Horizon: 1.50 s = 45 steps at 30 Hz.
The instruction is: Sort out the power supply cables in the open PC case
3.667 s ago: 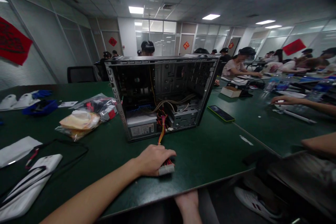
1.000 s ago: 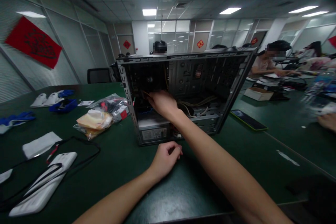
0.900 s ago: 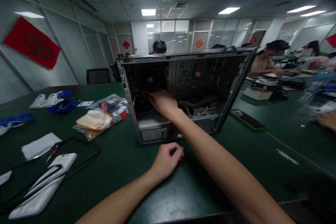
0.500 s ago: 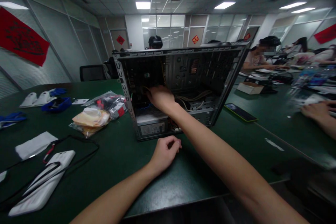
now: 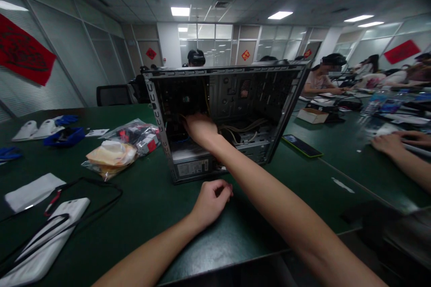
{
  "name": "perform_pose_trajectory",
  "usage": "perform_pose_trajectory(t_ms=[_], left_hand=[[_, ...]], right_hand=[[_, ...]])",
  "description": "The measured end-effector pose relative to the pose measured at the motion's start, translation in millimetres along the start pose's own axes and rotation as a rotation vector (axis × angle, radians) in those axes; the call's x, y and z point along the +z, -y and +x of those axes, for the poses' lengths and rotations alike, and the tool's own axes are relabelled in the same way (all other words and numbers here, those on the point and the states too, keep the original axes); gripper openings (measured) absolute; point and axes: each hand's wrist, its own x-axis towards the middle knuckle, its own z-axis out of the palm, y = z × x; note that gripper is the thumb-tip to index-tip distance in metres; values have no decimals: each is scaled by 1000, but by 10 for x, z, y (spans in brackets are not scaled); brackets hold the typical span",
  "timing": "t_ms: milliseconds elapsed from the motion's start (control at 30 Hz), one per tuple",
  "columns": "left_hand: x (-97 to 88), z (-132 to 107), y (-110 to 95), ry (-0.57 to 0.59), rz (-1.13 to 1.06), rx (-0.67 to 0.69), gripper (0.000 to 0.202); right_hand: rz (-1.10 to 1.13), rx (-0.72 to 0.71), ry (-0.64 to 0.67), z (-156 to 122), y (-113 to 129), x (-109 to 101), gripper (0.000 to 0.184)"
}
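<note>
An open desktop computer case (image 5: 244, 152) stands upright on the green table, its open side facing me. My right hand (image 5: 202, 131) reaches into its left half, close to the dark boards there. The fingertips are lost in shadow, so what they touch or hold is hidden. Below the hand, at the bottom left of the case, sits a metal power supply (image 5: 192, 168) with a label. Pale cables (image 5: 249, 128) lie inside to the right of my hand. My left hand (image 5: 213, 198) rests on the table in front of the case, fingers curled and thumb against them; anything inside is hidden.
Left of the case are plastic bags of parts (image 5: 111, 154), a blue tray (image 5: 65, 136), and a white phone-like device (image 5: 50, 242) with a black strap. A dark phone (image 5: 302, 145) lies to the right. Another person's hands (image 5: 390, 143) are at the far right.
The view has shifted slightly, so the scene sits a little lower and further left. My right hand stays inside the case and my left hand stays curled on the table.
</note>
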Motion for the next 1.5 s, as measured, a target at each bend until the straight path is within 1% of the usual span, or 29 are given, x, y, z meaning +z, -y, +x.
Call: perform_pose_trajectory(t_ms=[167, 300, 400, 500, 567, 600, 633, 667, 700, 733, 800, 867, 900, 933, 967, 1033, 1133, 1233, 1400, 1500], left_hand=[[37, 2, 31, 8, -3, 10, 30], [17, 15, 41, 6, -21, -11, 29], [-70, 27, 29, -4, -124, -23, 28], [-183, 43, 15, 2, -326, 6, 27], [-243, 60, 3, 4, -492, 22, 30], [-266, 69, -6, 8, -573, 19, 32], [-288, 79, -18, 18, -649, 11, 35], [-308, 89, -34, 37, -715, 1, 39], [-330, 97, -53, 63, -770, -12, 44], [-355, 105, -75, 88, -817, -23, 49], [-414, 119, -121, 126, -893, -35, 60], [-480, 133, -164, 138, -954, -33, 67], [-510, 140, -181, 137, -977, -26, 69], [-537, 148, -196, 130, -993, -17, 70], [-558, 156, -209, 115, -1002, -5, 70], [-581, 170, -229, 71, -1010, 10, 68], [-579, 190, -249, 22, -1027, -3, 61], [-575, 218, -274, 12, -1057, -10, 56], [-579, 267, -362, 26, -1144, 30, 40], [-580, 290, -418, 53, -1180, 25, 33]], right_hand=[[14, -40, -25, 97, 28, 16, 34], [26, -51, -57, 106, 14, 24, 34], [45, -65, -74, 88, 4, 20, 38], [115, -109, -128, 22, -78, -37, 39], [172, -167, -238, -88, -203, -100, 36], [193, -206, -319, -171, -284, -126, 35], [211, -270, -408, -272, -373, -138, 35], [232, -369, -484, -391, -466, -129, 36], [249, -450, -546, -523, -557, -92, 36], [250, -534, -581, -666, -643, -22, 38], [247, -677, -610, -958, -785, 208, 42], [250, -770, -574, -1215, -878, 512, 44], [267, -779, -550, -1316, -905, 665, 45], [292, -757, -510, -1393, -918, 802, 46], [308, -748, -436, -1445, -919, 917, 45], [338, -705, -330, -1482, -889, 1062, 44], [403, -659, -227, -1454, -807, 1105, 44], [404, -707, -155, -1450, -762, 1066, 42], [354, -727, -67, -1511, -795, 1026, 39], [319, -724, -45, -1527, -779, 1003, 37]])
